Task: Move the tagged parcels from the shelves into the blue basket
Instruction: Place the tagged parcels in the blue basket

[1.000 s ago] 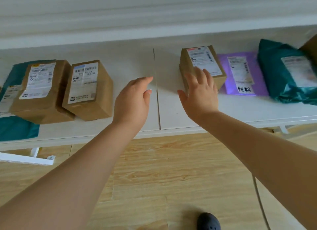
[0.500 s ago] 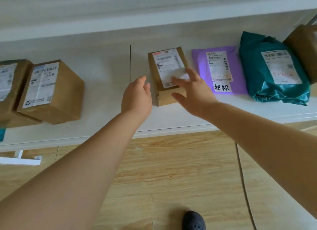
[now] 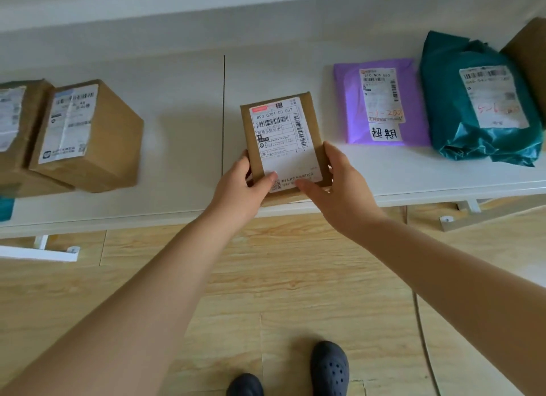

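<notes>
A small brown cardboard parcel (image 3: pixel 283 124) with a white shipping label is at the front edge of the white shelf (image 3: pixel 183 147). My left hand (image 3: pixel 242 189) grips its lower left corner, thumb on the label. My right hand (image 3: pixel 339 191) holds its lower right side, thumb on the label's bottom edge. To the right lies a purple mailer (image 3: pixel 381 100) carrying an extra white tag with handwritten characters. The blue basket is out of view.
Two brown boxes (image 3: pixel 88 135) sit at the shelf's left. A teal bag (image 3: pixel 478 100) and part of another brown box (image 3: pixel 529 62) lie at the right. Below are a wooden floor (image 3: pixel 280 277), white shelf brackets, and my dark shoes (image 3: pixel 329 366).
Both hands have closed in on the small brown parcel and taken hold of it. The parcel has come forward to the shelf's front edge, its label facing up at me.
</notes>
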